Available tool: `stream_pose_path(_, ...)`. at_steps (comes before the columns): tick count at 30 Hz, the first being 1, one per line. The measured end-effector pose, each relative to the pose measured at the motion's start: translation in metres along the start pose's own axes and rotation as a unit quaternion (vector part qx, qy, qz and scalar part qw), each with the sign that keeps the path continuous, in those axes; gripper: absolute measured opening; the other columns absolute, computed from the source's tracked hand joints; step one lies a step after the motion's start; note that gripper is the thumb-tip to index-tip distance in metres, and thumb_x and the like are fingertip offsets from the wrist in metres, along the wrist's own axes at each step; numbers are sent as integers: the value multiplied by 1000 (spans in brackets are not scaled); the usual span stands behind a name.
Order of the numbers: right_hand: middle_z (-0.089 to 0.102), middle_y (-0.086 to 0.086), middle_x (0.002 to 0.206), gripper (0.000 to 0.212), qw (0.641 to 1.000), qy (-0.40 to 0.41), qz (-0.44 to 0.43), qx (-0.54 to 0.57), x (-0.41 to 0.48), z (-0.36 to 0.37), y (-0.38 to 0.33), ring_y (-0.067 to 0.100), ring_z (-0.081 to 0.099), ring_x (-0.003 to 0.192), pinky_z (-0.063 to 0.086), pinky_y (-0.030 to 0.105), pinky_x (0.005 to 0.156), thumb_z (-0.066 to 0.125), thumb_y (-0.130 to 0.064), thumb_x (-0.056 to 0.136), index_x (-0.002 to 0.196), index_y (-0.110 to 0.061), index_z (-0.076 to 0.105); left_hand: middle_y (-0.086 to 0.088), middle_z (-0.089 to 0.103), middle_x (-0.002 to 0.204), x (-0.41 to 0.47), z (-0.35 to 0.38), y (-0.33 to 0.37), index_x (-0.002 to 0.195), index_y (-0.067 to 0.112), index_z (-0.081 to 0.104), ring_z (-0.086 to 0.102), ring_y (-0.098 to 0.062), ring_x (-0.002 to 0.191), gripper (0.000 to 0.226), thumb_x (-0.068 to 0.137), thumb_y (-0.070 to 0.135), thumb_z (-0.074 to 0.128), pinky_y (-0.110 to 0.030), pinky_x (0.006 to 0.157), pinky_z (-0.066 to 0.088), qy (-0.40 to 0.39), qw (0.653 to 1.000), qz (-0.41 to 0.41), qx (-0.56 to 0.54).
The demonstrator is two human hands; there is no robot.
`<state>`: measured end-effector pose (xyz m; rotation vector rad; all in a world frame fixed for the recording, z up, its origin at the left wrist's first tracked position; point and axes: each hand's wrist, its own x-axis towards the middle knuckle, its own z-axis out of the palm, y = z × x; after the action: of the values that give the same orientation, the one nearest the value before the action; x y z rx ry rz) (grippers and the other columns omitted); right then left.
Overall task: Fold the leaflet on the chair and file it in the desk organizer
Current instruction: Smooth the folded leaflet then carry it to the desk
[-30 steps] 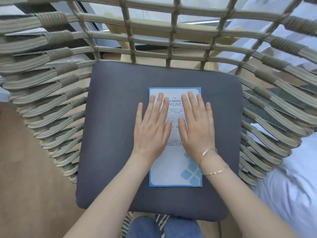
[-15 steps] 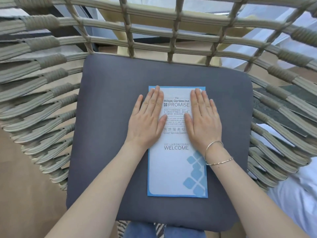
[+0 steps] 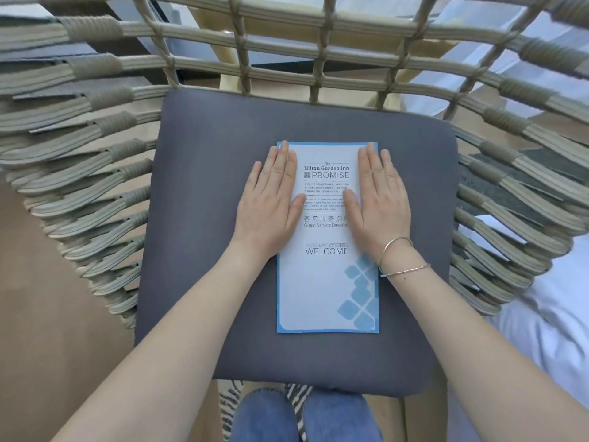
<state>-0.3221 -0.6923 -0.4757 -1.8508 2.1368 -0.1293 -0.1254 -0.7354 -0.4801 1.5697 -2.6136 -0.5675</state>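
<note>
Though only the head view is on offer, it shows most of the scene from above. Both palms hide parts of the leaflet (image 3: pixel 327 275): the left hand (image 3: pixel 271 205) covers its upper left edge, the right hand (image 3: pixel 379 202) covers the upper right edge and cuts off the ends of the printed lines, e.g. "Guest Service Director" loses its last letter. Small body text under "PROMISE" is too blurred to read. Forearms run out of frame at the bottom; jeans-clad knees (image 3: pixel 306 416) are cropped there too, w/ a zebra-striped fabric (image 3: pixel 229 406) only partly seen.

Both hands lie flat, fingers straight and together, pressing down on the paper – neither grips anything. Two thin bracelets (image 3: pixel 403 266) sit on the right wrist.

The leaflet lies flat and unfolded, long side pointing away from the person, at about the centre of a dark grey seat cushion (image 3: pixel 204 193). That cushion sits in a woven rope chair (image 3: pixel 95 129) whose back and sides curve round it. Through the weave: a pale wooden frame and what looks like glass, hard to tell. Tan floor (image 3: pixel 41 314) at left; white bedding (image 3: pixel 554 320) at right.

Vs half a sec ago, the hands have slid apart – from near the middle of the sheet out to its two long edges – so the title block is now fully exposed.
</note>
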Motion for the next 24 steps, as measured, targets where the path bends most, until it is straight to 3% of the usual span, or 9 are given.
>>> stream_pose_path(4,25,12,162,62,999,31,9,4,-40,-18,-10,31,19,150,12,43,121,31,-32,99,153,-4,24,-18,18,162,-44,-9,20,153,0,18,15,-31,150,63,101,30,34,-46,122,11,30,999,40,-6)
stream_pose_path(7,24,10,161,60,1000,1,-14,6,-93,-6,-27,29,20,150,14,45,121,33,-28,98,153,-3,25,-18,18,161,-97,9,41,152,1,17,19,-32,149,62,100,29,36,-49,121,14,2,998,55,-1)
stream_pose_path(12,25,10,159,56,998,-54,-41,-16,-131,37,-43,31,26,147,15,46,119,30,-24,98,150,-4,28,-17,23,158,-130,49,57,149,-2,32,25,-33,146,56,99,23,31,-48,120,16,-11,999,47,13)
stream_pose_path(24,20,3,161,65,998,-42,-27,-28,-137,40,10,24,21,150,9,38,122,36,-35,96,154,-10,21,-15,17,160,-137,58,26,152,1,18,13,-23,150,68,98,38,34,-40,123,5,-15,999,40,29)
